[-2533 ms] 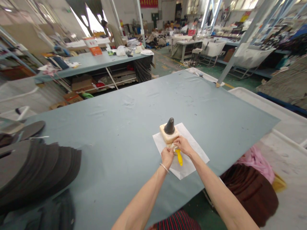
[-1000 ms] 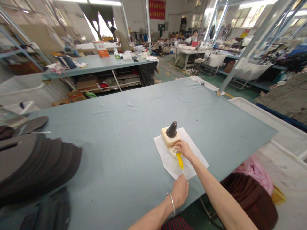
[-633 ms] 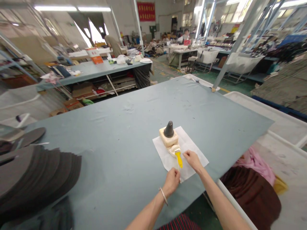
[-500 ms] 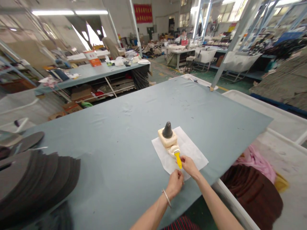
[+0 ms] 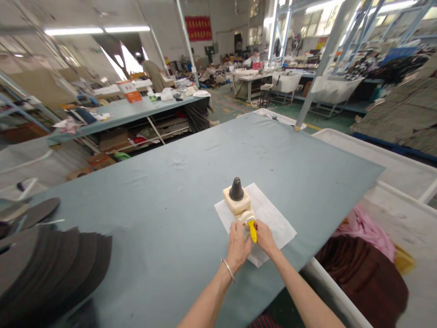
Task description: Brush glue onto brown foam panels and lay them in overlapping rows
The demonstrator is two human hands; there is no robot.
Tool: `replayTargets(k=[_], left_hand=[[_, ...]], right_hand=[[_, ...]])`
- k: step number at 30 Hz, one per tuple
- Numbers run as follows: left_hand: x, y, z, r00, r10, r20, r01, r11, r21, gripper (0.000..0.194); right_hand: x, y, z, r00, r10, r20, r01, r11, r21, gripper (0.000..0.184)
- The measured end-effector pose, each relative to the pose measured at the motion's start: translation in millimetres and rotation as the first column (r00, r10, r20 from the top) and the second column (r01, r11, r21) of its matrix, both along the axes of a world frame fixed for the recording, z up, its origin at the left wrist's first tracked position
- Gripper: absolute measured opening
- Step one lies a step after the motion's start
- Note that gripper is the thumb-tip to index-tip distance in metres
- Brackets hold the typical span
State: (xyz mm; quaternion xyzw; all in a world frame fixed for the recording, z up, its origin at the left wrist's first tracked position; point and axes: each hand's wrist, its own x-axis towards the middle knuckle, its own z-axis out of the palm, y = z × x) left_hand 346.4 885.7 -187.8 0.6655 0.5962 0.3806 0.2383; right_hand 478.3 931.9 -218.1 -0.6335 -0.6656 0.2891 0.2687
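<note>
A cream block with a dark cone standing on it rests on a white sheet. Against the block's near side is a rounded cream piece, and a yellow-handled tool like a small brush lies over it. My left hand is on the left of the yellow handle, its fingers bent and closed near the cream piece. On the other side, my right hand is closed in a pinch close against the handle. What either hand's fingertips hold is hidden.
Stacked dark curved pieces lie on the left of the blue-grey table. Brown pieces and pink cloth sit in a white bin at the right. A metal post rises at the far right corner.
My left hand drew a thin pale strip toward me, then came forward to the handle's left side. My right hand moved back from the block to beside the handle. The block stays put.
</note>
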Motion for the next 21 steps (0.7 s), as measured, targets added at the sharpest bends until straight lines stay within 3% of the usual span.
replayTargets(k=[4,8,10,13,15,21], left_hand=[[-2,14,6.1,0.981,-0.191,-0.040,0.194,0.975,0.105,0.050],[-1,24,7.1,0.950,-0.289,-0.114,0.304,0.942,0.143,0.036],[-1,30,7.5,0.961,-0.244,-0.132,0.262,0.954,0.145,0.025],[0,40,8.6,0.993,-0.061,-0.099,0.075,0.985,0.154,0.017],[-1,46,9.9,0.994,0.005,-0.107,0.011,0.989,0.149,0.014],[-4,54,14.0,0.972,-0.044,-0.230,0.055,0.998,0.038,0.019]], right_hand=[[4,3,-7.0,0.990,0.045,-0.136,-0.041,0.999,0.032,0.018],[7,4,-15.4,0.959,0.081,-0.273,-0.070,0.996,0.050,0.019],[8,4,-18.8,0.955,0.048,-0.291,-0.034,0.998,0.051,0.017],[8,2,-23.3,0.947,-0.016,-0.321,0.027,0.999,0.028,0.013],[7,1,-25.6,0.924,-0.047,-0.379,0.050,0.999,-0.002,0.012],[11,-2,-27.3,0.871,-0.088,-0.484,0.065,0.996,-0.062,0.015]])
